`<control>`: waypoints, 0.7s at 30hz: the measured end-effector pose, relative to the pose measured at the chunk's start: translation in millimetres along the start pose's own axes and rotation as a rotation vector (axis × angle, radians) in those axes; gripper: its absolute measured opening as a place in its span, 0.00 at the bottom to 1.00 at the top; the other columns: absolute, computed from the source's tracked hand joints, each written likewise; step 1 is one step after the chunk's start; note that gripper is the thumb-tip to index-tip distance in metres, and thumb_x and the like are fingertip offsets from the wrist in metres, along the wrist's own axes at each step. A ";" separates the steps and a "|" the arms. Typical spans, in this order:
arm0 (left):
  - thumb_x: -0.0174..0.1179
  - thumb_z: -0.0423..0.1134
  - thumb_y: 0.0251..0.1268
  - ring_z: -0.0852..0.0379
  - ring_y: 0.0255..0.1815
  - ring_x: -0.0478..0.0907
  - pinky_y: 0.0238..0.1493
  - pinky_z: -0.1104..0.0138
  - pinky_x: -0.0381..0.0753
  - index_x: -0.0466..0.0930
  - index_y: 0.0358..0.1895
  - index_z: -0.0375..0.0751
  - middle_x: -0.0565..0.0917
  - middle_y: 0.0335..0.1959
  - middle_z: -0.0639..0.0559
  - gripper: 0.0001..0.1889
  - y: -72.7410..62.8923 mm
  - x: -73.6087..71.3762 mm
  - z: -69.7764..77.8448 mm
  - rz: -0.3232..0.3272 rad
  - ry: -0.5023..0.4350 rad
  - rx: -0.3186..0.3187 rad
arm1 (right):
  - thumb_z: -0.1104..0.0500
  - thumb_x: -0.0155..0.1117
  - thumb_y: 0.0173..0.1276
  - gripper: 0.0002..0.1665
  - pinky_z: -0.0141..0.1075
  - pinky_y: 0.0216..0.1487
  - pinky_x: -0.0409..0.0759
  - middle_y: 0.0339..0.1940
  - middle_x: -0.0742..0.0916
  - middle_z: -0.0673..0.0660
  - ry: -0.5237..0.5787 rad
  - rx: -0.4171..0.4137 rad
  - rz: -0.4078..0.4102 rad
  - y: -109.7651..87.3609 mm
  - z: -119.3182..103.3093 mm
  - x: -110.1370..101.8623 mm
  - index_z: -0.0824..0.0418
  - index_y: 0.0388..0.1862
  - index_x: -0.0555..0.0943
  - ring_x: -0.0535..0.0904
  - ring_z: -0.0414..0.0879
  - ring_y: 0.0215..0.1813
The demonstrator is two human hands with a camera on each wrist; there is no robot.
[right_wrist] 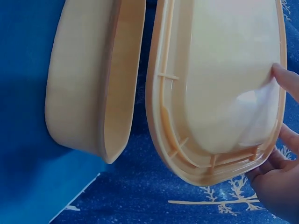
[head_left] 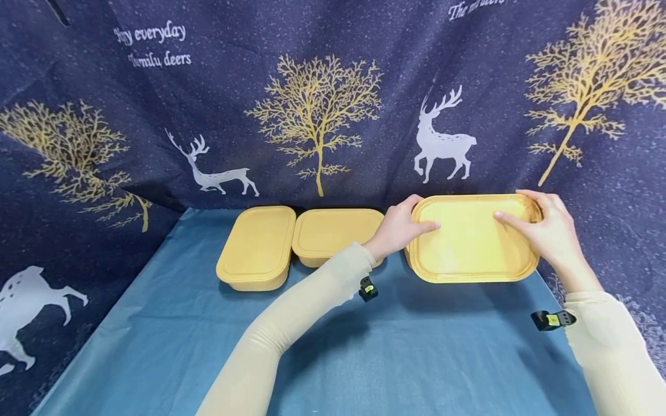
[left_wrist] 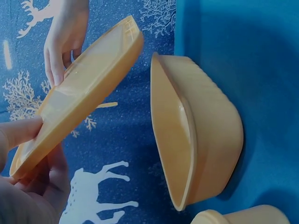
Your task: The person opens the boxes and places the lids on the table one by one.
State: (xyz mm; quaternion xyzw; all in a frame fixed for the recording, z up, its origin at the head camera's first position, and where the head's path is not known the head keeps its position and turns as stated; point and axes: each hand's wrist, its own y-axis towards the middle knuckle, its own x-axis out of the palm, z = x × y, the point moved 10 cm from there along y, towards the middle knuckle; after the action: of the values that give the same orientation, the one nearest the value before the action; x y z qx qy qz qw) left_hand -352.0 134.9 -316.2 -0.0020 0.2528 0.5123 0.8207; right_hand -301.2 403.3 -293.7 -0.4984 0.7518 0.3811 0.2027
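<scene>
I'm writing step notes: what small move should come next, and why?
Probably lower the lid onto the open box: left hand and right hand grip the lid by its ends, apart from the box, while the leftmost box and middle box have lids on.

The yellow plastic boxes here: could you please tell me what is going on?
A person's left hand and right hand hold a yellow rounded-rectangular plastic lid by its ends, apart from an open yellow box. Left of it, one closed yellow box and a second closed box stand on blue cloth.
</scene>
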 end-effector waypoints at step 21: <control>0.72 0.42 0.63 0.65 0.20 0.83 0.25 0.70 0.83 0.75 0.60 0.39 0.84 0.30 0.57 0.26 -14.5 35.6 -36.0 -0.065 0.035 -0.136 | 0.34 0.67 0.66 0.50 0.68 0.59 0.62 0.67 0.68 0.75 -0.058 0.021 -0.239 -18.1 30.3 29.8 0.64 0.75 0.67 0.62 0.74 0.67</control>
State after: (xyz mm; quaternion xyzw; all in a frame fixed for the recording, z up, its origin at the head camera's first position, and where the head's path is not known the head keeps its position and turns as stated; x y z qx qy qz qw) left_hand -342.3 148.5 -366.2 -0.0749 0.2316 0.5014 0.8303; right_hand -299.7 405.2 -339.8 -0.5712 0.6846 0.3608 0.2736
